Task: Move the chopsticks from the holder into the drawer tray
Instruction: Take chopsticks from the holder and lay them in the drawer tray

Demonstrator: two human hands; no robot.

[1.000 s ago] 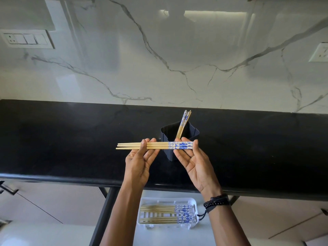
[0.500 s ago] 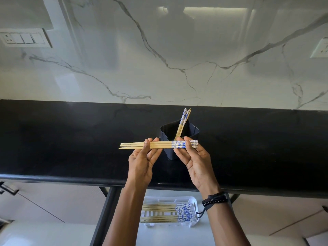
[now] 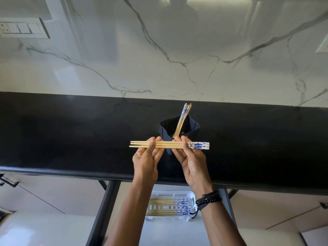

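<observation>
Several chopsticks (image 3: pixel 168 145) lay level across both hands, held in the air just in front of the holder (image 3: pixel 193 129) and above the counter (image 3: pixel 71 135), with bare tips to the left and blue-patterned ends to the right. The left hand (image 3: pixel 145 162) pinched them near the tips, thumb on the near side and fingers curled behind. The right hand (image 3: pixel 191 162) pinched them the same way, just beside the patterned part. Gripped at two places, the sticks sat flush and parallel. I judge that was the point: squared into one flat bundle, they would go down into the tray (image 3: pixel 170 193) without scattering. Their lie also matched the stored sticks (image 3: pixel 166 206) already in that tray, which showed below the counter edge between the forearms, patterned ends to the right as well. A few spare sticks (image 3: pixel 184 115) leaned upright against the holder's far corner, so by my reckoning the task was well along but not done. A dark beaded bracelet (image 3: pixel 208 198) circled the right wrist.
</observation>
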